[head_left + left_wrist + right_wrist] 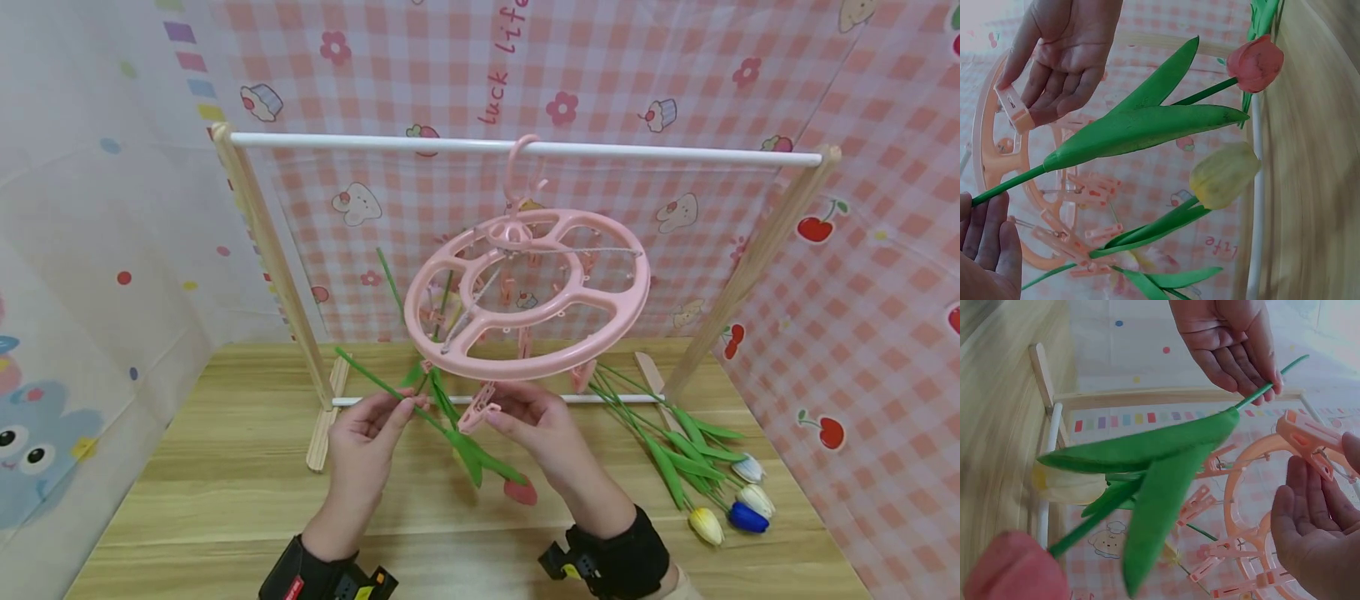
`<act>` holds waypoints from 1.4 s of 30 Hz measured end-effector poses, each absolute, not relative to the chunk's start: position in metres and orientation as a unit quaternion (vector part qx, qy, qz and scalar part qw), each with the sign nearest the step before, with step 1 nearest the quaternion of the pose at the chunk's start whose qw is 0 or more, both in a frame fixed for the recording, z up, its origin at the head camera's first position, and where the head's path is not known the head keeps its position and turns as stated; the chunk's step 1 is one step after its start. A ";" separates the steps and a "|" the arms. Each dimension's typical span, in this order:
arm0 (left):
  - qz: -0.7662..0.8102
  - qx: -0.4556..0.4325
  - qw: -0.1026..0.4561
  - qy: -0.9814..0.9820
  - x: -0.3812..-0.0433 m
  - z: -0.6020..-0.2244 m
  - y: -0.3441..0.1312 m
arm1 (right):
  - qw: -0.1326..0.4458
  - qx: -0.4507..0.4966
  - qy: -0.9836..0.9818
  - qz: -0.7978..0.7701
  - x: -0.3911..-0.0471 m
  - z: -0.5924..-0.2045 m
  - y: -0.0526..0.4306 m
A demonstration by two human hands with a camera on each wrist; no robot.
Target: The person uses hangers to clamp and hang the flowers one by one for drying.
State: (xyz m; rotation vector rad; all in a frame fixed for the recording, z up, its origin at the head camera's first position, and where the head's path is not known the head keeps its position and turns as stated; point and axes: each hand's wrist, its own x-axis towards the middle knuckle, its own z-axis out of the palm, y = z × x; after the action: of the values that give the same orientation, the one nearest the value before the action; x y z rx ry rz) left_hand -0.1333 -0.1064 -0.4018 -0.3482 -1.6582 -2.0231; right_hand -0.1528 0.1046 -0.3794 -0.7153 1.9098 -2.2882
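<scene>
Between thumb and fingers my left hand (367,437) pinches the green stem of a red artificial tulip (1257,64). The flower end slants down to the right, below the rack. My right hand (543,429) holds a pink clothespin (477,408) by its end, at the front rim of a round pink clip hanger (517,367). In the right wrist view the thumb and fingers press this clothespin (1307,440), and the tulip's stem is apart from it. A yellow tulip (1225,176) hangs among other clothespins on the hanger's left side.
The hanger hooks over a white rod (360,143) between wooden posts (273,258). Several tulips, white, yellow and blue (747,517), lie on the wooden table (225,500) at the right. A lower white bar (622,398) crosses behind my hands.
</scene>
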 end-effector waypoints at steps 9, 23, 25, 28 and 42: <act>-0.732 -0.121 0.270 -0.613 -0.134 -0.399 -0.102 | 0.006 -0.197 0.599 -0.776 -0.151 -0.382 0.096; -0.729 -0.096 0.297 -0.609 -0.134 -0.394 -0.098 | -0.027 -0.211 0.599 -0.772 -0.156 -0.386 0.093; -0.724 -0.090 0.302 -0.614 -0.134 -0.393 -0.098 | -0.027 -0.217 0.603 -0.767 -0.156 -0.386 0.092; -0.718 -0.084 0.306 -0.619 -0.134 -0.393 -0.098 | -0.027 -0.229 0.601 -0.766 -0.157 -0.385 0.092; -0.722 -0.094 0.308 -0.612 -0.134 -0.388 -0.096 | -0.030 -0.220 0.620 -0.753 -0.156 -0.384 0.089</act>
State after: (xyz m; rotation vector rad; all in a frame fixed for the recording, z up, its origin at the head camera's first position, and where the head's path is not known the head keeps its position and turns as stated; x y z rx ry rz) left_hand -0.1341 -0.0965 -0.3884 -0.2497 -1.6189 -1.9083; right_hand -0.1564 0.0893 -0.3843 -0.7052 1.9848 -2.4099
